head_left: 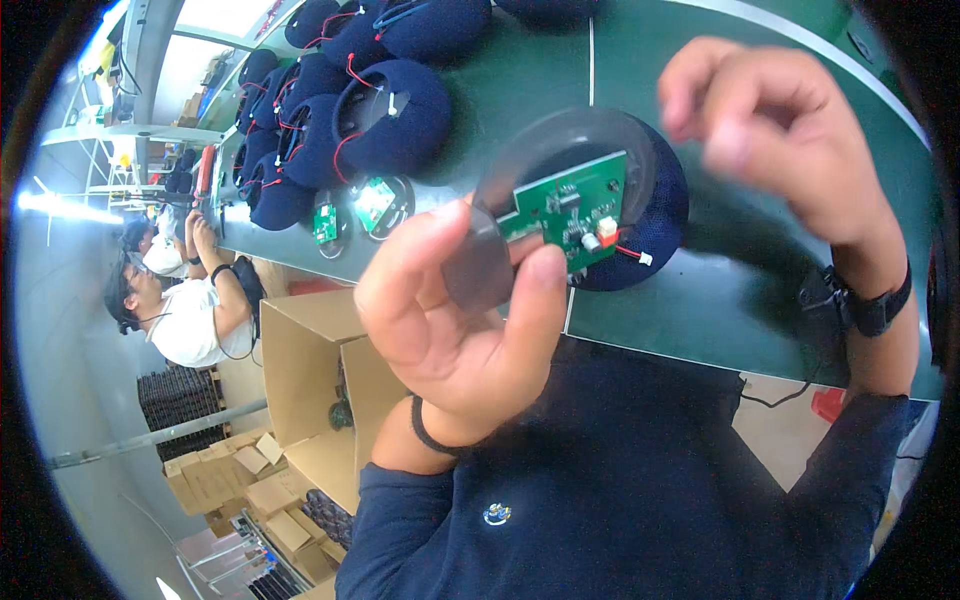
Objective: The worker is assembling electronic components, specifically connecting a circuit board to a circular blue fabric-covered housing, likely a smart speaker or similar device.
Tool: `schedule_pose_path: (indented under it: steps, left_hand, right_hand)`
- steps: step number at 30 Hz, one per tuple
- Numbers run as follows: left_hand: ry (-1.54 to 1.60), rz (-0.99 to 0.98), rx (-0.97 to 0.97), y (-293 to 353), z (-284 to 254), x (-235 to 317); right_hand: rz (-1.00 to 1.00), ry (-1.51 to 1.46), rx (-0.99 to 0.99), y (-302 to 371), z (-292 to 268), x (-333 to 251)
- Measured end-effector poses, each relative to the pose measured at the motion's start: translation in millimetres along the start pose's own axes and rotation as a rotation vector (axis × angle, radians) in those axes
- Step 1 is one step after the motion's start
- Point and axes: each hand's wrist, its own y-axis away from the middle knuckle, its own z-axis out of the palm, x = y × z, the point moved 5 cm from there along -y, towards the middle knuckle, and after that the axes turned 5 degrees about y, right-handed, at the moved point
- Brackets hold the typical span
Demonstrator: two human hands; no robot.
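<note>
My left hand (455,320) grips a smoky see-through round cover (545,135) that carries a green circuit board (580,205), pinching it between thumb and fingers. The board faces me, tilted, with small parts and a connector block on it. Under it on the table is a navy fabric-covered round housing (668,225). A red wire ending in a white plug (645,259) shows at the board's lower right. My right hand (775,130) is raised above the table to the right, apart from the board. Its fingers are curled into a loose pinch, with blurred tips; anything between them is hidden.
Several navy fabric housings (395,125) with red wires crowd the table's far left. Two clear covers with green boards, one of them a small board (325,224), lie nearby. An open cardboard box (310,350) stands below the table edge. Co-workers (190,315) sit at the left.
</note>
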Motion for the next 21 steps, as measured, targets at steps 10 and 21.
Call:
schedule_pose_path:
  steps: [10, 21]
  left_hand:
    - [0.324, -0.449, 0.141, -1.1, -0.9, -22.4]
    - [-0.283, 0.458, -0.550, 25.1, 32.4, 45.7]
  right_hand:
    - [0.067, 0.044, -0.004, -4.3, 22.9, -1.6]
    - [-0.417, 0.739, -0.638, -33.6, 44.3, -24.1]
